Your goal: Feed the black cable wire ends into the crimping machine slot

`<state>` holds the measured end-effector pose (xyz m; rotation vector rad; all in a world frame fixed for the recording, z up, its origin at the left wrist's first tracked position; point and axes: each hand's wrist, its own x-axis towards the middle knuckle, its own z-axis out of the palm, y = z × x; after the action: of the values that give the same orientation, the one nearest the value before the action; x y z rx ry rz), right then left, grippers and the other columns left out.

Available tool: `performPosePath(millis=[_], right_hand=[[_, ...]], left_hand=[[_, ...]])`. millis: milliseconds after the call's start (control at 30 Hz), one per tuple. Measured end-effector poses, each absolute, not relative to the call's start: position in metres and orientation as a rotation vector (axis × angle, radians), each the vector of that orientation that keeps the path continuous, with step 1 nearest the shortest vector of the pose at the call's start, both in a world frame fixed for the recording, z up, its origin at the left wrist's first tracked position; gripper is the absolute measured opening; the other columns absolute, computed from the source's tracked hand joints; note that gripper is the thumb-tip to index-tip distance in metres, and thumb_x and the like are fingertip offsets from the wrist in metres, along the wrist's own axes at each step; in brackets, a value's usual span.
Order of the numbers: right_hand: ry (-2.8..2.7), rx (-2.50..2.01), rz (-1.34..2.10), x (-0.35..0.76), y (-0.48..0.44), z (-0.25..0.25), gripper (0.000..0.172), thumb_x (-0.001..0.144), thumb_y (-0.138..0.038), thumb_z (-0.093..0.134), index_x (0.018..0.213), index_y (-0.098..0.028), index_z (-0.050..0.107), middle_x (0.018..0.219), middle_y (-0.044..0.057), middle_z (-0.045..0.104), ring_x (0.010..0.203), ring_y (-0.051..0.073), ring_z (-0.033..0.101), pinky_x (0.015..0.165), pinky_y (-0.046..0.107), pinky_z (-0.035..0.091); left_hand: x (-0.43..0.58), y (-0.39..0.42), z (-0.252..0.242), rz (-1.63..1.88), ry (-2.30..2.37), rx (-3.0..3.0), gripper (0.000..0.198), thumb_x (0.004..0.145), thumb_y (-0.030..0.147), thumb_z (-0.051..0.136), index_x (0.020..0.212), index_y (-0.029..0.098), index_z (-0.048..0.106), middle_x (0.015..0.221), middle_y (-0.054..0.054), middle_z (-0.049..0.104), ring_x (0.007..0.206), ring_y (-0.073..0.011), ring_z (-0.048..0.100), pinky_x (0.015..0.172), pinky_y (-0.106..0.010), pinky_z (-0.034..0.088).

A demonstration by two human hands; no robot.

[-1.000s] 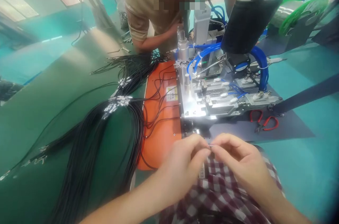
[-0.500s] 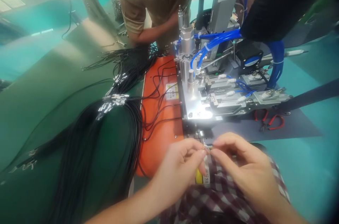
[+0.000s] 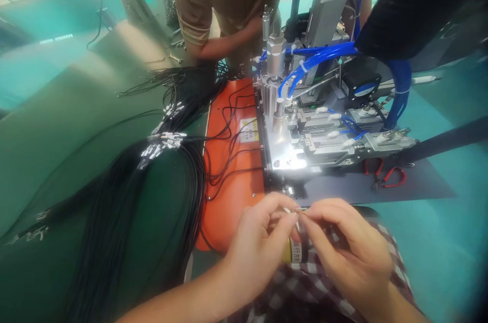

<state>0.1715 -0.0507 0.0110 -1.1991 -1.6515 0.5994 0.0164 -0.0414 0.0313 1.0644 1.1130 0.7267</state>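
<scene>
Before the machine's front edge, my left hand (image 3: 263, 234) and my right hand (image 3: 348, 239) meet fingertip to fingertip. Both are closed in a pinch on a small thin metallic piece (image 3: 299, 210), whose exact kind is too small to make out. Fingers hide most of it. Just beyond them stands a bench machine (image 3: 282, 147) with metal cylinders and a brightly lit plate. Left of the machine is its orange cover (image 3: 229, 216), with several black cables (image 3: 224, 176) running across it.
On the green table lie thick bundles of black cables (image 3: 114, 201) with silver ends (image 3: 162, 145). Red-handled pliers (image 3: 394, 176) rest on a grey mat (image 3: 339, 188). Blue air hoses (image 3: 324, 56) arch over the machine. Behind it stands another person (image 3: 229, 2), one arm bent.
Both hands stay together, with fingertips slightly shifted and more of the metallic piece showing between them. The view has moved slightly. The person opposite looks nearly unchanged.
</scene>
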Motion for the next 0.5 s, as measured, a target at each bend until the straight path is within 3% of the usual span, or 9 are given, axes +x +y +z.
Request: performPosePath(millis=[67, 133, 200, 267, 367, 500], right_hand=[[-1.455, -1.295, 0.824, 0.167, -0.053, 0.012, 0.007, 0.084, -0.019, 0.061, 0.078, -0.022, 0.060, 0.064, 0.001, 0.062, 0.054, 0.014, 0.057, 0.049, 0.025, 0.048], [-1.199, -1.424, 1.126, 0.163, -0.054, 0.014, 0.015, 0.084, -0.032, 0.063, 0.073, -0.021, 0.059, 0.049, -0.005, 0.050, 0.039, 0.010, 0.045, 0.035, 0.020, 0.037], [-1.022, -1.489, 1.364, 0.163, -0.054, 0.016, 0.023, 0.081, -0.042, 0.064, 0.073, -0.020, 0.059, 0.043, -0.009, 0.039, 0.034, 0.006, 0.032, 0.031, 0.017, 0.026], [-0.988, -1.480, 1.454, 0.166, -0.053, 0.016, 0.026, 0.079, -0.044, 0.065, 0.073, -0.020, 0.058, 0.044, -0.010, 0.034, 0.035, 0.005, 0.027, 0.031, 0.016, 0.023], [-1.154, -1.449, 1.382, 0.172, -0.052, 0.018, 0.022, 0.081, -0.040, 0.063, 0.073, -0.020, 0.057, 0.048, -0.008, 0.037, 0.039, 0.007, 0.032, 0.034, 0.018, 0.028], [-1.471, -1.425, 1.239, 0.177, -0.051, 0.023, 0.017, 0.087, -0.031, 0.058, 0.074, -0.021, 0.059, 0.064, -0.001, 0.056, 0.053, 0.011, 0.048, 0.045, 0.020, 0.039]], left_hand=[[0.017, -0.042, 0.031, 0.786, 1.114, 1.074, 0.012, 0.090, 0.030, 0.055, 0.095, 0.022, 0.062, 0.073, 0.002, 0.061, 0.048, -0.0058, 0.048, 0.048, -0.018, 0.040], [0.018, -0.040, 0.032, 0.832, 1.120, 1.099, 0.012, 0.089, 0.029, 0.057, 0.092, 0.022, 0.066, 0.081, 0.000, 0.060, 0.051, -0.0064, 0.050, 0.049, -0.019, 0.042], [0.018, -0.038, 0.034, 0.845, 1.136, 1.133, 0.011, 0.086, 0.026, 0.059, 0.091, 0.022, 0.068, 0.086, -0.001, 0.058, 0.053, -0.0066, 0.050, 0.048, -0.020, 0.042], [0.017, -0.035, 0.037, 0.825, 1.149, 1.156, 0.011, 0.084, 0.024, 0.062, 0.092, 0.022, 0.069, 0.084, -0.001, 0.058, 0.054, -0.0072, 0.050, 0.049, -0.020, 0.042], [0.017, -0.032, 0.040, 0.780, 1.176, 1.095, 0.008, 0.080, 0.024, 0.066, 0.086, 0.019, 0.069, 0.066, 0.001, 0.056, 0.051, -0.0082, 0.050, 0.047, -0.019, 0.040], [0.017, -0.030, 0.038, 0.718, 1.134, 0.899, 0.012, 0.081, 0.028, 0.066, 0.080, 0.017, 0.061, 0.048, 0.003, 0.054, 0.043, -0.0087, 0.049, 0.042, -0.017, 0.035]])
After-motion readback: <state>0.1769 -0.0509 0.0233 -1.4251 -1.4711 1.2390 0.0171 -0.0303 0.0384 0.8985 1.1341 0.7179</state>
